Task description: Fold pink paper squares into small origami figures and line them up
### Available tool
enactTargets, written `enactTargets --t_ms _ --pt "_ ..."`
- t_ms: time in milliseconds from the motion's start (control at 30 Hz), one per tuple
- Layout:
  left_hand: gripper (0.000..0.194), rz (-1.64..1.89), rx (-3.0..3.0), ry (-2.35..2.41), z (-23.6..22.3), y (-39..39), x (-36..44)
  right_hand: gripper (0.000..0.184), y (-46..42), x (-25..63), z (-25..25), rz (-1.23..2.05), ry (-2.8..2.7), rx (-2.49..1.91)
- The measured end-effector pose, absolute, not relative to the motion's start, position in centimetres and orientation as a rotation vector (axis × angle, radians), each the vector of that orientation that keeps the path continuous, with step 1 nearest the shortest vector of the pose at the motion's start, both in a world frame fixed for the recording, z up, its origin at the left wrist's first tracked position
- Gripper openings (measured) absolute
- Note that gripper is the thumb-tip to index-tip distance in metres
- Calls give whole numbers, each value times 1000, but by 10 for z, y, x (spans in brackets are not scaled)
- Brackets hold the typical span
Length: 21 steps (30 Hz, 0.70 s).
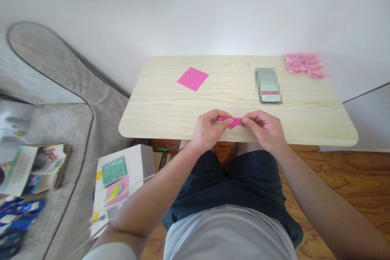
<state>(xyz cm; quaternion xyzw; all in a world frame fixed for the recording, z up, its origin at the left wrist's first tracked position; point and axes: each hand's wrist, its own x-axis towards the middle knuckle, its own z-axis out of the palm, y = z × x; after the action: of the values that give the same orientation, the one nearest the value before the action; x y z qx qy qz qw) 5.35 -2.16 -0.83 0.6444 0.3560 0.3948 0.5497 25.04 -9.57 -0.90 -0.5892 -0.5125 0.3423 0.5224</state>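
Observation:
A small piece of folded pink paper (234, 122) is held between my two hands, just above the near edge of the table (158, 109). My left hand (210, 128) pinches its left end between thumb and fingers. At the right end, my right hand (265, 129) pinches it the same way. The paper's top edge is straight, and a pointed part hangs down between the thumbs. Farther back on the table lies a flat square of pink paper (193, 79), turned cornerwise. My fingers hide both ends of the folded piece.
A phone (269, 86) with a blurred screen lies right of centre. Several folded pink paper pieces (304, 65) are clustered at the table's back right corner. A white box (146, 162) with packets on it stands lower left, beside a grey sofa (73, 130). The wall borders the table's back.

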Motion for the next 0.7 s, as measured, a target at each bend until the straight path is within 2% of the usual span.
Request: enactTargets --t_ms 200,700 --pt "23 967 1399 757 -7 -20 55 22 -96 249 -8 761 -1242 -1403" --pt "21 951 1440 732 -3 -21 53 13 -96 243 -3 568 -1509 -1361"
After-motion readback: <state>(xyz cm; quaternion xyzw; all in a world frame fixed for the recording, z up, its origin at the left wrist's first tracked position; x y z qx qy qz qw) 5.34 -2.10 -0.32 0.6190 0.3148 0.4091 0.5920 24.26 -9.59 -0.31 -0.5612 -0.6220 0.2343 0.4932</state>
